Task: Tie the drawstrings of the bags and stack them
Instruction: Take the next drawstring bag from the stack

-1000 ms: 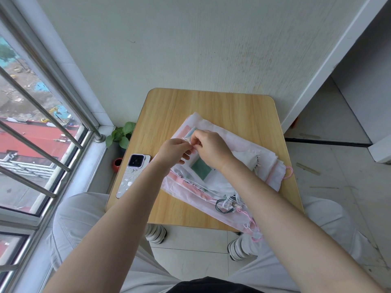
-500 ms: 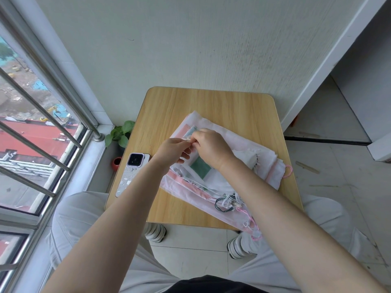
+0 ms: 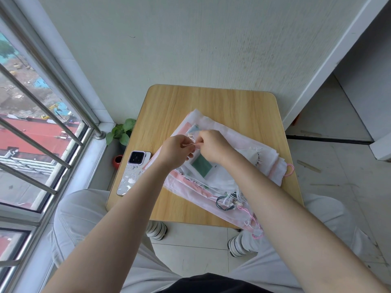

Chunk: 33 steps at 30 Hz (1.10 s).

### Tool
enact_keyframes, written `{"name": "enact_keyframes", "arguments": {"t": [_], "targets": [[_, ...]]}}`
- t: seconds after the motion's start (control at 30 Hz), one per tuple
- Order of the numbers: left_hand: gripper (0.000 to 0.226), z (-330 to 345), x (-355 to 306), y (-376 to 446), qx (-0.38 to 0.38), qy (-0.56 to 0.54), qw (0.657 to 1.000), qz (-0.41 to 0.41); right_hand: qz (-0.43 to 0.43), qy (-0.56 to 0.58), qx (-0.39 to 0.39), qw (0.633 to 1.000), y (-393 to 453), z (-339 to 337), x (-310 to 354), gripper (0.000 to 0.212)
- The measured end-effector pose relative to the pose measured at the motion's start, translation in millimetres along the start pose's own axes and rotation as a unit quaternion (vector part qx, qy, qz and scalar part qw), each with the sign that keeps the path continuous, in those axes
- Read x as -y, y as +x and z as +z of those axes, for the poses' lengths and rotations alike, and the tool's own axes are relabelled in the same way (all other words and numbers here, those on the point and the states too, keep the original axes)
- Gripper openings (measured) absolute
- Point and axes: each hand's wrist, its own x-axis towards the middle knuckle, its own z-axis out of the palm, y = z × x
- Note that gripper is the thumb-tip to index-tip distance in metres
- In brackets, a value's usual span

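Your left hand (image 3: 176,150) and right hand (image 3: 212,146) meet over the pile of bags (image 3: 222,166), which lies across the middle of the worktop (image 3: 211,102), running from about 11 o'clock to 5 o'clock. Both hands pinch a thin pale drawstring (image 3: 190,139) between thumb and fingertips, just above the top bag's upper corner.

To finish this knot well, keep the two ends short and taut, draw them apart evenly, and seat the knot close against the bag's mouth so it does not slip. Hold the bag flat on the pile as you pull, or the sheer fabric may bunch.

The knot itself is too small to read; you cannot tell whether a loop is formed. Your right forearm covers part of the pile, and the tangle of cords (image 3: 229,200) at 5 o'clock is hard to sort out. How many bags lie there is unclear.
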Motion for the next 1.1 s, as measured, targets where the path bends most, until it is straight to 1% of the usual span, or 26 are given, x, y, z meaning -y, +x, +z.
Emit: {"name": "enact_keyframes", "arguments": {"t": [0.07, 0.1, 0.17, 0.23, 0.33, 0.47, 0.67, 0.8, 0.97, 1.1], "targets": [[0.008, 2, 1, -1, -0.007, 0.005, 1.0, 0.017, 0.047, 0.11, 0.053, 0.991, 2, -3, -5, 0.022], [0.007, 2, 2, -1, -0.009, 0.0, 1.0, 0.021, 0.067, 0.17, 0.068, 0.981, 2, -5, -7, 0.02], [0.005, 2, 2, -2, -0.014, -0.034, 0.999, 0.021, 0.098, 0.291, 0.092, 0.947, -1, -8, -9, 0.013], [0.011, 1, 2, -5, -0.022, -0.1, 0.995, 0.008, 0.118, 0.389, 0.121, 0.906, -2, -10, -10, 0.015], [0.013, 1, 1, -8, -0.029, -0.168, 0.985, -0.007, 0.141, 0.466, 0.138, 0.862, 0, -10, -12, 0.019], [0.014, 0, 2, -9, -0.021, -0.156, 0.988, 0.002, 0.169, 0.507, 0.139, 0.834, 4, -5, -14, 0.016], [0.015, 2, 4, -7, -0.039, -0.131, 0.99, 0.019, 0.18, 0.515, 0.131, 0.828, 5, -4, -16, 0.016], [0.017, 3, 4, -5, -0.034, -0.122, 0.992, 0.019, 0.178, 0.496, 0.116, 0.842, 5, -4, -18, 0.015], [0.007, 4, 5, -4, -0.038, -0.096, 0.994, 0.026, 0.18, 0.465, 0.104, 0.861, 6, 0, -20, 0.011], [0.002, 4, 6, -2, -0.031, -0.06, 0.997, 0.032, 0.176, 0.456, 0.103, 0.866, 5, 2, -20, 0.009]]}}
